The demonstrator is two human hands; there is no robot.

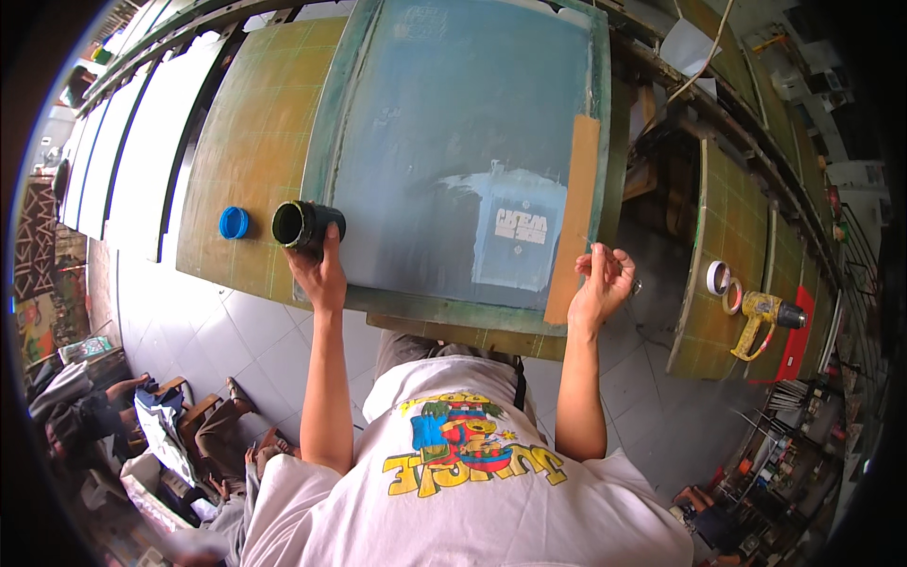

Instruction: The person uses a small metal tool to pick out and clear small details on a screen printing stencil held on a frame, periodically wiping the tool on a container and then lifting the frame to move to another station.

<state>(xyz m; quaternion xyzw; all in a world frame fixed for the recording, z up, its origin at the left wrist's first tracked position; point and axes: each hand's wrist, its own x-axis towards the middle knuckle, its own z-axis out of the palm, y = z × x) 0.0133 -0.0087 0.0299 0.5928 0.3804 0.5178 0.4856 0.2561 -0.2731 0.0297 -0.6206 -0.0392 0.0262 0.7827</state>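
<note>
In my left hand [319, 274] is a dark open jar [326, 225], tilted so its mouth faces me; the inside looks black. Left of it, a blue lid [233, 223] lies on the yellowish board. My right hand [605, 283] is raised over the right edge of a screen printing frame [453, 104], thumb and fingertips pinched. A thin bit seems to show at the fingertips, too small to name. Beneath that hand, a strip of brown tape [573, 222] runs along the frame's right side. Lower right on the blue mesh is a pale stencil design [520, 222].
A yellow heat gun [761, 321] and two tape rolls [718, 278] rest on a board to the right, beside a red sheet [798, 331]. More yellowish boards [255, 123] and white panels [175, 142] stand left. People sit at the lower left, near a chair.
</note>
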